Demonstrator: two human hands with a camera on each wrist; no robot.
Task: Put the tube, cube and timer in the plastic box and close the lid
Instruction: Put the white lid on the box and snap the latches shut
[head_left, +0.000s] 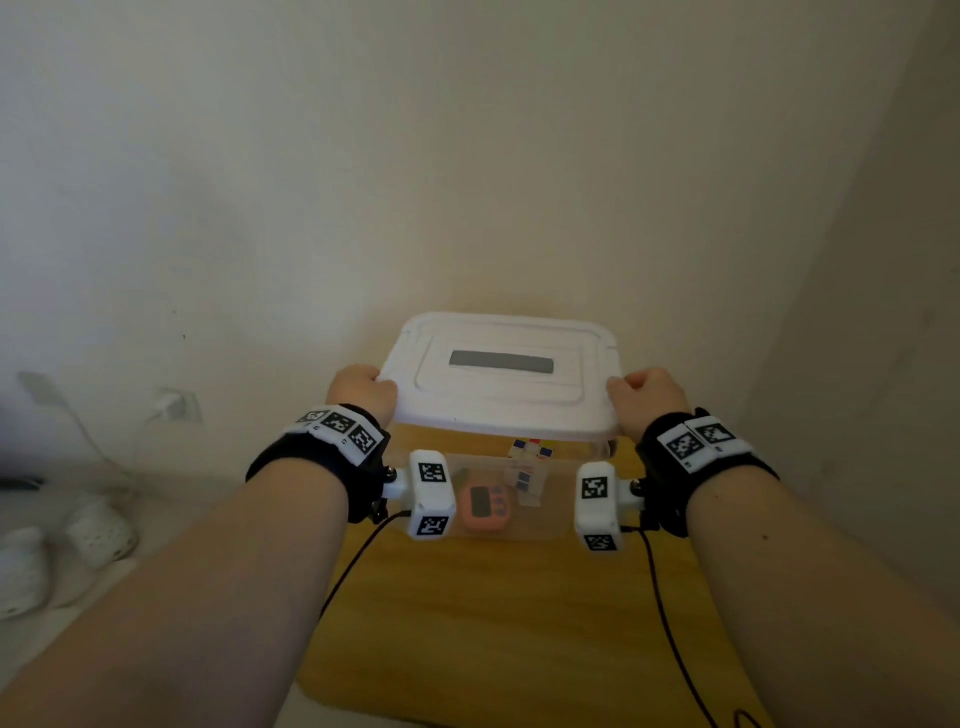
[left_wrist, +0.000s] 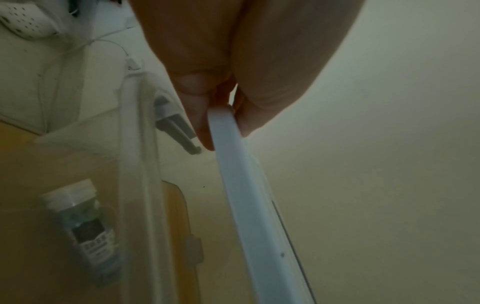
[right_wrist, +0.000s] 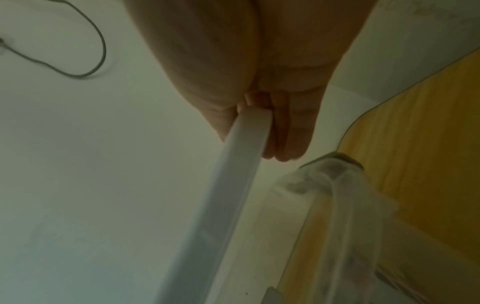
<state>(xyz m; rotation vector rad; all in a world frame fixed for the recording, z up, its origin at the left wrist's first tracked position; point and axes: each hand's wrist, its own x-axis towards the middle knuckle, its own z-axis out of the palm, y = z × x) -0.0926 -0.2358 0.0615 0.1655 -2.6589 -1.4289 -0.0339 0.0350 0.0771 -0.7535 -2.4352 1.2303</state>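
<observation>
A clear plastic box (head_left: 498, 514) stands on a yellow wooden table (head_left: 488, 623). Through its front wall I see the orange timer (head_left: 485, 506) and the colourful cube (head_left: 530, 457). In the left wrist view the tube (left_wrist: 83, 224) shows through the box wall (left_wrist: 140, 185). The white lid (head_left: 501, 379) with a grey handle hovers just above the box rim. My left hand (head_left: 361, 389) pinches the lid's left edge (left_wrist: 233, 164), thumb on top and fingers under. My right hand (head_left: 647, 397) pinches the right edge (right_wrist: 233, 185) the same way.
A pale wall stands close behind the box. White shoes (head_left: 78, 540) lie on the floor at the left, below a wall socket with a charger (head_left: 174, 405). Black sensor cables (head_left: 670, 634) trail over the table front. A grey latch (left_wrist: 171, 121) hangs at the box's left side.
</observation>
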